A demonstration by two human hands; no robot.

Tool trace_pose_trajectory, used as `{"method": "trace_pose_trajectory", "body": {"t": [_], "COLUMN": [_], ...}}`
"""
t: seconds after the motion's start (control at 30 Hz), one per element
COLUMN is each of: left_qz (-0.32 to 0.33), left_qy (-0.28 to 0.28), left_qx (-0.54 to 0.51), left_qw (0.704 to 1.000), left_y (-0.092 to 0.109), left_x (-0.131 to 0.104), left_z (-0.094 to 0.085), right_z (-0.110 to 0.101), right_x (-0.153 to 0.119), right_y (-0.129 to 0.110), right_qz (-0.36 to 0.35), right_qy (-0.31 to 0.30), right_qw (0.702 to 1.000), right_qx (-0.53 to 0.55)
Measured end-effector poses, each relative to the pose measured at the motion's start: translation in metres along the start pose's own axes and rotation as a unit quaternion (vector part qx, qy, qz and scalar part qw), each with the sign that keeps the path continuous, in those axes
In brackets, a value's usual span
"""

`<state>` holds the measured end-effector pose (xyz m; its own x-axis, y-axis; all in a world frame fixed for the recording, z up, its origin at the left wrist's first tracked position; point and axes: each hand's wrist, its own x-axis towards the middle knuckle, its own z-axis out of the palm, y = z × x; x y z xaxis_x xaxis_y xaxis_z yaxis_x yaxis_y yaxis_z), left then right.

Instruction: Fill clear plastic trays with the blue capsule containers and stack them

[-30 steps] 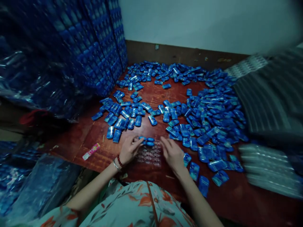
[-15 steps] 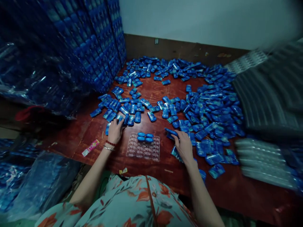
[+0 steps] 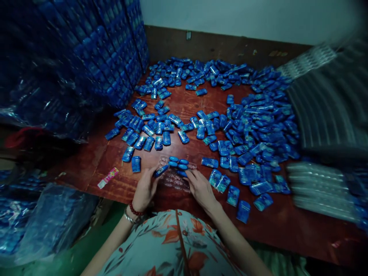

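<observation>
A clear plastic tray with rows of pockets lies on the table in front of me. Several small blue wrapped packs stand on edge in its far rows. At the tray's left side, my left hand is closed on a blue pack, tilted over the pockets. Opposite it, my right hand pinches another blue pack, right by the standing ones; whether that pack sits in a pocket I cannot tell. My fingers partly cover the tray's edges.
Loose blue packs heap on the right and along the back of the brown table. Stacked plastic trays stand at the right. Wrapped blue stacks rise at the left. A pink wrapper lies front left.
Both hands have moved inward to the tray from the loose packs on either side, each bringing a blue pack. The standing packs in the tray look unchanged.
</observation>
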<state>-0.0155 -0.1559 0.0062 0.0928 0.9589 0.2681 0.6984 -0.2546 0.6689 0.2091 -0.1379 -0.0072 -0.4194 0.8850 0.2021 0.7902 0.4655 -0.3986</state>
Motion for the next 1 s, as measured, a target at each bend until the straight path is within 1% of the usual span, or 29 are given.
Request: {"method": "trace_pose_trajectory", "body": {"t": [0.07, 0.13, 0.23, 0.3, 0.37, 0.43, 0.5, 0.57, 0.63, 0.77, 0.83, 0.9, 1.0], "left_qz": [0.027, 0.053, 0.087, 0.109, 0.127, 0.133, 0.134, 0.141, 0.154, 0.196, 0.221, 0.243, 0.265], "left_qy": [0.012, 0.009, -0.013, -0.027, -0.037, -0.037, -0.034, -0.03, -0.035, -0.057, -0.067, -0.071, -0.068], "left_qx": [0.004, 0.014, 0.032, 0.046, 0.057, 0.064, 0.058, 0.047, 0.05, 0.099, 0.097, 0.083, 0.074], "left_qw": [1.0, 0.998, 0.996, 0.993, 0.99, 0.988, 0.989, 0.988, 0.986, 0.974, 0.968, 0.964, 0.959], "left_y": [-0.001, -0.004, -0.006, -0.003, 0.0, 0.001, 0.002, 0.002, 0.003, 0.002, 0.0, -0.004, -0.009], "left_x": [0.001, 0.001, -0.003, -0.006, -0.005, -0.002, 0.004, 0.009, 0.011, 0.016, 0.02, 0.024, 0.023], "left_z": [0.005, 0.003, -0.005, -0.008, -0.004, 0.004, 0.013, 0.019, 0.021, 0.017, 0.015, 0.014, 0.017], "right_z": [-0.004, -0.011, -0.018, -0.021, -0.023, -0.023, -0.022, -0.019, -0.015, -0.002, 0.004, 0.009, 0.011], "right_x": [0.004, 0.008, 0.017, 0.023, 0.031, 0.038, 0.042, 0.041, 0.036, 0.022, 0.017, 0.015, 0.016], "right_y": [0.0, -0.002, -0.007, -0.012, -0.017, -0.021, -0.021, -0.018, -0.011, 0.007, 0.014, 0.019, 0.023], "right_qz": [-0.016, -0.032, -0.048, -0.062, -0.088, -0.109, -0.12, -0.12, -0.12, -0.139, -0.156, -0.168, -0.174], "right_qy": [-0.025, -0.041, -0.073, -0.104, -0.139, -0.168, -0.177, -0.16, -0.122, -0.02, 0.016, 0.034, 0.042], "right_qw": [0.997, 0.991, 0.984, 0.978, 0.97, 0.962, 0.959, 0.962, 0.969, 0.983, 0.983, 0.981, 0.981], "right_qx": [-0.074, -0.121, -0.154, -0.167, -0.177, -0.185, -0.187, -0.186, -0.178, -0.122, -0.098, -0.087, -0.072]}}
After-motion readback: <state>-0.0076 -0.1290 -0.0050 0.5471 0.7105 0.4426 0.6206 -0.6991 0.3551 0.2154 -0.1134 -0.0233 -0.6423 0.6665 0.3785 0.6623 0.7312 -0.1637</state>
